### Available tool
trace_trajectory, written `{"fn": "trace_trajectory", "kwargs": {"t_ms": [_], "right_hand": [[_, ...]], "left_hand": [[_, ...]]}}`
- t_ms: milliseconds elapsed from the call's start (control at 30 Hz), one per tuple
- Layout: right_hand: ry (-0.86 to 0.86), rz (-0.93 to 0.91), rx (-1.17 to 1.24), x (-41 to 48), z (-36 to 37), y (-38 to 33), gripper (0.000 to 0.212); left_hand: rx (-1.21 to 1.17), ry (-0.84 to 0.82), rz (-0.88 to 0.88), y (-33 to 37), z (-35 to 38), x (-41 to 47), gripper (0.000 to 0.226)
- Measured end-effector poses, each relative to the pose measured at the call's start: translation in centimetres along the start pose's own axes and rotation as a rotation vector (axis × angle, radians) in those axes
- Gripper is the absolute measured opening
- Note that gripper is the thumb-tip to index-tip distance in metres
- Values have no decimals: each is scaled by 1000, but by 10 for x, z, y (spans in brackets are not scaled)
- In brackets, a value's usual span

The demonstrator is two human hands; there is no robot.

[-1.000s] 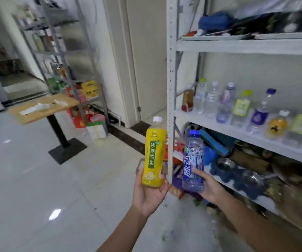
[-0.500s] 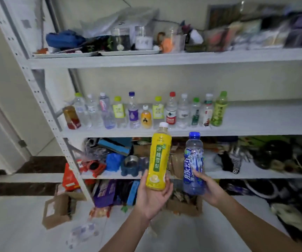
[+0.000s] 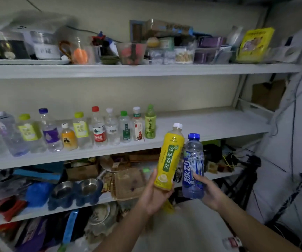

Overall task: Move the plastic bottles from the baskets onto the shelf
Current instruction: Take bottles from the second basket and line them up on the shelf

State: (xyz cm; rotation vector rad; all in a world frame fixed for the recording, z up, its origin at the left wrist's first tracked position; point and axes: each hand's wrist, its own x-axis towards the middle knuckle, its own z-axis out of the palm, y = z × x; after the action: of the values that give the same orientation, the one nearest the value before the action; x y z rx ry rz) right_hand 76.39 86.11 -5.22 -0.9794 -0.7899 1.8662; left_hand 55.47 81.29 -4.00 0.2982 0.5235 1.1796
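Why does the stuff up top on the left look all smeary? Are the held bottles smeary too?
Head view: the top-left clutter is blurred in dim light; the yellow bottle and blue-capped bottle look fairly sharp, labels readable; the wide lens bows the shelf edges.

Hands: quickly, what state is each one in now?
Left hand: grips the tall yellow plastic bottle with white cap.
Right hand: grips the clear plastic bottle with blue cap.
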Motion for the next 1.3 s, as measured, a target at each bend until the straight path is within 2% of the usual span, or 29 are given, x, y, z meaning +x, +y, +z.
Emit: {"fn": "trace_trajectory", "kwargs": {"t_ms": [67,167,233,367,533,667,900,1000,1100,1133,1233,1300], "right_hand": [[17,-9,15,5,-25,-14,55],[39,-10,11,13,-57,-34,56],[61,-10,-1,22,-73,-46,58],[94,-14,17,52,-90,-66,61],[64,-33,56,110,-93,-93,58],[-9,-74,35,163,-95,-117,55],[-43,-137,-32,251,-94,-163,51],[20,-203,-113,283,-95,-173,54],[48,-194,-209,306,-97,-186,86],[54,-185,-254,314,-98,-190,90],[69,-167,-372,338,-102,-194,64],[54,-153,-404,354,-105,-196,55]], "left_hand": [[22,-42,-12,-9,13,25,99],[102,-95,-37,-13,31,55,102],[220,-128,-43,-10,41,71,96],[481,-116,-43,7,50,108,66],[643,-127,-66,28,56,169,62],[683,-113,-61,42,59,228,63],[840,85,175,79,61,320,52],[862,216,275,84,61,347,54],[945,337,382,91,60,374,55],[981,383,415,93,59,382,55],[1124,518,475,99,51,401,60],[1209,595,487,101,44,409,59]]}}
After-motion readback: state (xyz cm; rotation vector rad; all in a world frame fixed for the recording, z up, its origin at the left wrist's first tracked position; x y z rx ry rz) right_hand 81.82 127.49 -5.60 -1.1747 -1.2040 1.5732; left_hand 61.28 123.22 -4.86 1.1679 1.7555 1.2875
